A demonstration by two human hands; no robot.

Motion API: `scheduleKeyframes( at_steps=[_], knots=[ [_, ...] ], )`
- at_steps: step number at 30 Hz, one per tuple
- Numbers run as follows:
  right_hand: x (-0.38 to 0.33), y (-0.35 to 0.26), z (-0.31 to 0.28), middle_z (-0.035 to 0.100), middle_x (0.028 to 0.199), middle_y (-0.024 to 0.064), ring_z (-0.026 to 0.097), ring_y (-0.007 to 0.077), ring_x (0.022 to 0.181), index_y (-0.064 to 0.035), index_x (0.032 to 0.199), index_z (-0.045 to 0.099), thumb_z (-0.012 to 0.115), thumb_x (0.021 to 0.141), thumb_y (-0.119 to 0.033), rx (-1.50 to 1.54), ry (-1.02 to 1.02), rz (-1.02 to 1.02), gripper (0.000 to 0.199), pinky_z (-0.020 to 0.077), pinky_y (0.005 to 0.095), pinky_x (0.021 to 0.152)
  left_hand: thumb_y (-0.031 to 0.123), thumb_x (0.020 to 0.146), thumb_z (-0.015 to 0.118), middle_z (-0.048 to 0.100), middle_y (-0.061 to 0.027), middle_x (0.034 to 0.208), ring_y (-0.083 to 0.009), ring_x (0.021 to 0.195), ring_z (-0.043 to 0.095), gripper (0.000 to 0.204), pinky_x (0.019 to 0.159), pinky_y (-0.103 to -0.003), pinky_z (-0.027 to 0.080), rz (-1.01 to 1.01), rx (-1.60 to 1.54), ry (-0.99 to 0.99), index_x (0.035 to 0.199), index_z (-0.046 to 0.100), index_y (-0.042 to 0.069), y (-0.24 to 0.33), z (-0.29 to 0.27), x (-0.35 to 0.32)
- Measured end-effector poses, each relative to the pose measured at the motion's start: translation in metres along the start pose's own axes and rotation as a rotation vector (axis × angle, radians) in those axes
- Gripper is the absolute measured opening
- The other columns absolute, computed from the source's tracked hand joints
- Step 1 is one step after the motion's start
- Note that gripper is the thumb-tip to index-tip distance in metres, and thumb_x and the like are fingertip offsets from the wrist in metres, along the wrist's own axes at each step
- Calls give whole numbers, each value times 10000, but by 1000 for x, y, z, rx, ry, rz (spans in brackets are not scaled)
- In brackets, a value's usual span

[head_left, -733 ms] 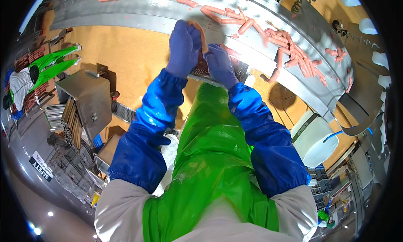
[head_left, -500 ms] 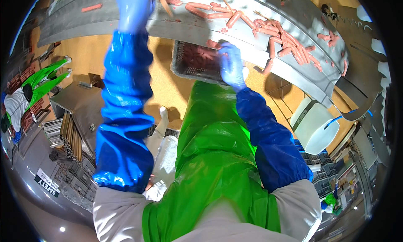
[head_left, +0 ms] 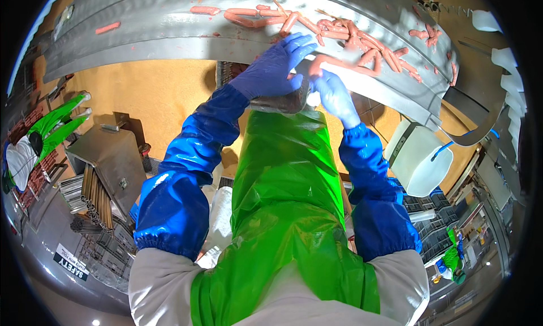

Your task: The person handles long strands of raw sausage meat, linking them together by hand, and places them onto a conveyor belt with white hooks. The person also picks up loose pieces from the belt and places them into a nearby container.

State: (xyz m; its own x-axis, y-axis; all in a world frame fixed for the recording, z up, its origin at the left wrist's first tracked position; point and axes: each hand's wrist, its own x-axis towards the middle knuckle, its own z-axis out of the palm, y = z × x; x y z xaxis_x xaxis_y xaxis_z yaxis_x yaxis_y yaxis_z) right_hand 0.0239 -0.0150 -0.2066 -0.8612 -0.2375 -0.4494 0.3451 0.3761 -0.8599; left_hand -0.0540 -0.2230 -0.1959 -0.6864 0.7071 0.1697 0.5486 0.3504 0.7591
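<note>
My left hand [head_left: 271, 67], in a blue glove, reaches over the dark crate [head_left: 283, 103] below the table edge. Its fingers are stretched out and the thumb stands apart. Close on its right, my right hand [head_left: 335, 95], also gloved, has its fingers closed at the end of a linked sausage string [head_left: 345, 67]. That string loops back up onto the metal table. A heap of pink sausages [head_left: 353, 36] lies just beyond both hands. My left hand and arm hide much of the crate, and its contents are hard to make out.
The curved metal table [head_left: 158, 40] spans the far side, with a loose sausage [head_left: 108, 28] at its left. A white bin [head_left: 424, 162] stands to the right. On the left are a steel cabinet [head_left: 110, 162] and a co-worker in a green apron [head_left: 56, 119].
My left hand has come back from the far side of the table, down to the crate. My right hand has shifted right, now with a sausage string at its fingers.
</note>
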Motion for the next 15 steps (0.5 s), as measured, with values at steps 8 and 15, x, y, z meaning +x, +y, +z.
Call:
scheduleKeyframes(
  at_steps=[8,15],
  knots=[
    [-52,-74,-43,627,728,114,586,246,682,-5,943,649,492,961,-239,99,-228,-254,282,480,363,695,261,933,587,638,-198,1152,-360,1067,612,392,914,-437,471,-311,-313,-536,1239,539,22,61,-46,-13],
    [-2,-30,-42,677,896,218,659,398,871,-46,995,663,425,974,-289,-714,85,-87,340,507,501,768,259,973,523,659,-245,900,-411,811,650,269,717,-501,488,-498,117,-351,1066,577,13,114,-23,0]
  ],
)
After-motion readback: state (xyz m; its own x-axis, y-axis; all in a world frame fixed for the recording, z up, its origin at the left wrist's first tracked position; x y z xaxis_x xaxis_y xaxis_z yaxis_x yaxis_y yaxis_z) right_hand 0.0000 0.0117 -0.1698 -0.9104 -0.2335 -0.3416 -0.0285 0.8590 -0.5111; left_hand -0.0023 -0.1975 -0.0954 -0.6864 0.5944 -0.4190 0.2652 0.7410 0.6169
